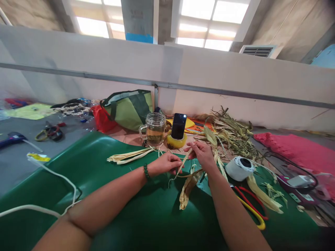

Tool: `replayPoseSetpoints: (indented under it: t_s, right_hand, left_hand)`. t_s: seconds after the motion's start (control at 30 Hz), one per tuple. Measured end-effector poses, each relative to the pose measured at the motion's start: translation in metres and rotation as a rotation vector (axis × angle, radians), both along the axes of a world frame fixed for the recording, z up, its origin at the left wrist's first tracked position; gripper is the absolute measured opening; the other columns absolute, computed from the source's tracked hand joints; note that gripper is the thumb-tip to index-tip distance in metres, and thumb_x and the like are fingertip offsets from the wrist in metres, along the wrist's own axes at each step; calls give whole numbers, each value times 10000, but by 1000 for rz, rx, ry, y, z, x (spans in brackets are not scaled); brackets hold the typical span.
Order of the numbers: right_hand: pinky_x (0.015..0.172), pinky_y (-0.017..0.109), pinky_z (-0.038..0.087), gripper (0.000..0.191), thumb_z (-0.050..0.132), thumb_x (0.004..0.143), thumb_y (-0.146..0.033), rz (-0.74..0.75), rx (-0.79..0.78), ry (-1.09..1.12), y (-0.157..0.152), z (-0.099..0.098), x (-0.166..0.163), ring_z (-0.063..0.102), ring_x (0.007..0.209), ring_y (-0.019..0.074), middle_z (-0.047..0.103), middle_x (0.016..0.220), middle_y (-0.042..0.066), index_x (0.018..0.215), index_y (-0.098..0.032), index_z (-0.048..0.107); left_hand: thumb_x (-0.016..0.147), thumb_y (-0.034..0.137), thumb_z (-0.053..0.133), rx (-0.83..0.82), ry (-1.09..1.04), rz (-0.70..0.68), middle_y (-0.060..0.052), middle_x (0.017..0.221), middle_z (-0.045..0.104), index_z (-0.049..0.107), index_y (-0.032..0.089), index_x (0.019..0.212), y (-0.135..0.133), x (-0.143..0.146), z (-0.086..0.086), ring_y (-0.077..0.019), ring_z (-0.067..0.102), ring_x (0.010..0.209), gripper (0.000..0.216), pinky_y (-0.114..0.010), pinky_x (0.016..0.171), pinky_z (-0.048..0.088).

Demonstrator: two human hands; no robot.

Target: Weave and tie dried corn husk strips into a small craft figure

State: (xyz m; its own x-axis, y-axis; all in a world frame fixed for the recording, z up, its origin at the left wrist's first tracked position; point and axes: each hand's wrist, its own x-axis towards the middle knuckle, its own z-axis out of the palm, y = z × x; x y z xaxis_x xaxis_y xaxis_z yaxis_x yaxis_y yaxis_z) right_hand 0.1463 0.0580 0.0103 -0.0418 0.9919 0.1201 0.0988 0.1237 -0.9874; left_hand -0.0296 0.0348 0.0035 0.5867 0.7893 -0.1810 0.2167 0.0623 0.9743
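A narrow strip of dry corn husk (185, 160) runs slantwise between my two hands. Its lower end is pinched by my left hand (169, 164), which has a green bead bracelet at the wrist. Higher up, my right hand (201, 153) grips the other end between thumb and fingers. Below them a curled brown husk piece (188, 190) rests on the green mat (157, 216). A bundle of pale husk strips (128, 156) lies to the left of my hands. Scissors with red and yellow handles (252, 205) lie beside my right forearm.
Behind my hands stand a glass mug of tea (155, 130) and a phone (179, 126) on a yellow holder (177, 140). To the right are a white thread spool (239, 168), a dried plant heap (232, 136) and a power strip (298, 191). A white cord (57, 174) crosses the left side.
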Motion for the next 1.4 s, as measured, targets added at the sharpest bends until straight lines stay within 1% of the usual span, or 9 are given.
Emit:
replayPoseSetpoints:
  t_s: [0.2, 0.3, 0.4, 0.5, 0.63, 0.83, 1.0, 1.2, 1.4]
  right_hand:
    - [462, 287, 445, 579, 438, 778, -633, -224, 124, -246, 10, -3, 25, 545, 417, 155, 627, 547, 34, 917, -123, 674]
    - [584, 320, 474, 439, 438, 819, -450, -342, 138, -619, 16, -6, 43, 602, 550, 191, 655, 619, 61, 954, -120, 694]
    - [808, 350, 471, 411, 531, 717, -215, -310, 173, -911, 21, -13, 47, 633, 862, 222, 693, 947, 105, 1100, -130, 654]
    - [934, 356, 421, 488, 496, 687, -125, -241, 289, -956, 21, -20, 39, 575, 1043, 220, 637, 1131, 119, 1159, -128, 619]
    - [908, 375, 430, 336, 464, 760, -187, -177, 372, -905, 19, -23, 26, 585, 989, 224, 662, 1042, 106, 1021, -151, 672]
    - [695, 263, 435, 279, 450, 876, -316, 56, 235, -951, 3, -15, 5, 605, 716, 163, 694, 784, 44, 846, -190, 697]
    - [662, 221, 405, 303, 478, 908, -347, 317, 274, -1121, -13, -4, -20, 612, 724, 147, 695, 755, 24, 752, -196, 690]
    - [806, 242, 438, 330, 366, 946, -251, -91, 91, -1236, 8, -2, 4, 630, 963, 183, 695, 1032, 87, 993, -179, 684]
    - [817, 286, 469, 306, 416, 888, -144, -300, -131, -1287, 33, 1, 43, 654, 975, 239, 685, 1026, 203, 1007, -79, 690]
  left_hand:
    - [761, 435, 615, 38, 43, 26, -33, 702, 654, 567, 123, 795, 11, -6, 1, -77, 528, 533, 317, -195, 524, 398]
    - [851, 381, 482, 305, 129, 265, -72, 824, 680, 586, 114, 858, 25, -21, 10, -96, 567, 603, 287, -212, 580, 439]
    - [861, 306, 443, 624, 522, 485, -79, 790, 686, 640, 114, 815, 40, -46, 19, -138, 591, 690, 279, -241, 653, 452]
    - [831, 329, 504, 650, 1021, 423, -112, 833, 698, 685, 122, 784, 48, -68, 23, -193, 628, 806, 279, -262, 707, 456]
    - [730, 377, 652, 584, 1319, 217, -170, 1023, 688, 689, 131, 956, 46, -77, 20, -277, 633, 971, 337, -305, 782, 477]
    - [803, 98, 471, 596, 1378, 211, -230, 1038, 670, 683, 72, 981, 43, -72, 16, -304, 630, 1022, 278, -368, 822, 481]
    - [870, 198, 403, 693, 1343, 227, -248, 1008, 666, 676, 47, 963, 33, -56, 24, -328, 643, 970, 326, -392, 775, 484]
    - [931, 362, 298, 860, 1202, 227, -132, 914, 700, 665, 158, 907, 19, -36, 31, -254, 660, 881, 421, -300, 696, 459]
    - [927, 341, 321, 892, 1133, 123, -109, 909, 697, 662, 172, 892, 23, -34, 22, -216, 653, 854, 382, -268, 679, 429]
